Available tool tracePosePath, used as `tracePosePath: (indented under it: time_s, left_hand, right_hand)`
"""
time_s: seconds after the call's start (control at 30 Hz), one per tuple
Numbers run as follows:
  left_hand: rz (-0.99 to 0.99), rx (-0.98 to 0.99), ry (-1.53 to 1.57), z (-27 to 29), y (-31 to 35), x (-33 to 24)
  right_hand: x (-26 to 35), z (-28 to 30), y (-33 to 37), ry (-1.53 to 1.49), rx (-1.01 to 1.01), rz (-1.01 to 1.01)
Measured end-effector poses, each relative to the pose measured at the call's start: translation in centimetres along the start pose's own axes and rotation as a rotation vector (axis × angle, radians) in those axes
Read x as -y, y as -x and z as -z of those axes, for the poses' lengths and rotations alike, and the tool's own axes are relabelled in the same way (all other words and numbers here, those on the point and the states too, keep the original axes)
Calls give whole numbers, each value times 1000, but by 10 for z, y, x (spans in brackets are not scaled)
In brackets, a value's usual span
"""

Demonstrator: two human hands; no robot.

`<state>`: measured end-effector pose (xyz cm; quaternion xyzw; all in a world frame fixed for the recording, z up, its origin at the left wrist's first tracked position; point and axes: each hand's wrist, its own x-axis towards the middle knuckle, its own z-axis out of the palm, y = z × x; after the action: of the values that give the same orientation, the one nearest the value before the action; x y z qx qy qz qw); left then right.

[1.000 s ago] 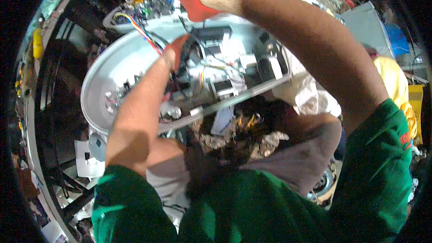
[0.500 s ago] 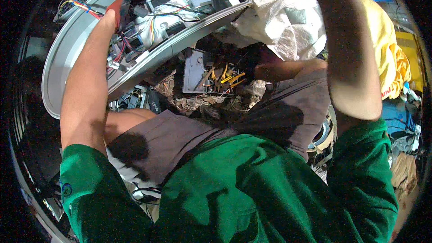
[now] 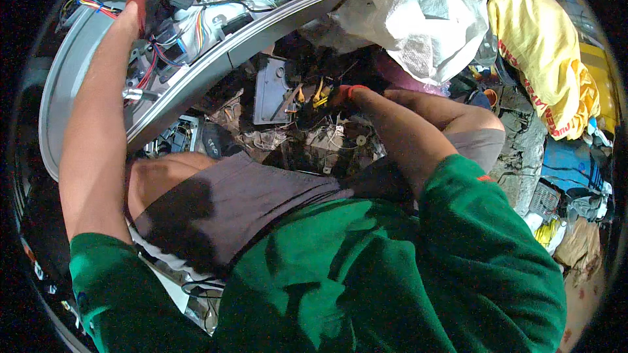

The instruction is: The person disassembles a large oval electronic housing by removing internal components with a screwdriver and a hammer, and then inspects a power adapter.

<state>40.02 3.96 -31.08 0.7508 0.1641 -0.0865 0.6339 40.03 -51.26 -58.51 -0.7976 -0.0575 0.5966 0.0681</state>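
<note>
My left hand [image 3: 147, 3], in a red and dark glove, rests inside a large grey curved housing [image 3: 216, 68] among wires and small modules; its fingers are lost in the dark. Bundled coloured wires [image 3: 98, 6] run beside its wrist. In front of my legs, my right hand [image 3: 338, 96], in a dark glove with a red cuff, is at several yellow-handled hand tools [image 3: 320, 99], which look like pliers. Shadow hides its fingers, so a grip cannot be made out. These tools lie next to a flat grey panel or tray [image 3: 265, 101].
A white woven sack [image 3: 428, 19] stands beyond my right knee. Farther right are a yellow printed bag [image 3: 536, 52] and a blue object [image 3: 572, 170]. Rags and scrap parts [image 3: 327, 140] cover the ground between my legs. A metal cylinder [image 3: 136, 93] lies in the housing near my left forearm.
My right arm has swung down from above the white sack to the yellow-handled tools. The left hand stays in the housing while the whole view has shifted slightly.
</note>
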Motion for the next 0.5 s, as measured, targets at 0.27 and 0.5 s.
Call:
tracePosePath:
  time_s: [0.27,0.5]
  left_hand:
    - [-482,62,-816,31,12,23]
    - [-213,156,-235,26,17,9]
  right_hand:
    - [15,-4,1,-102,-345,113]
    - [10,41,-12,-57,-482,-158]
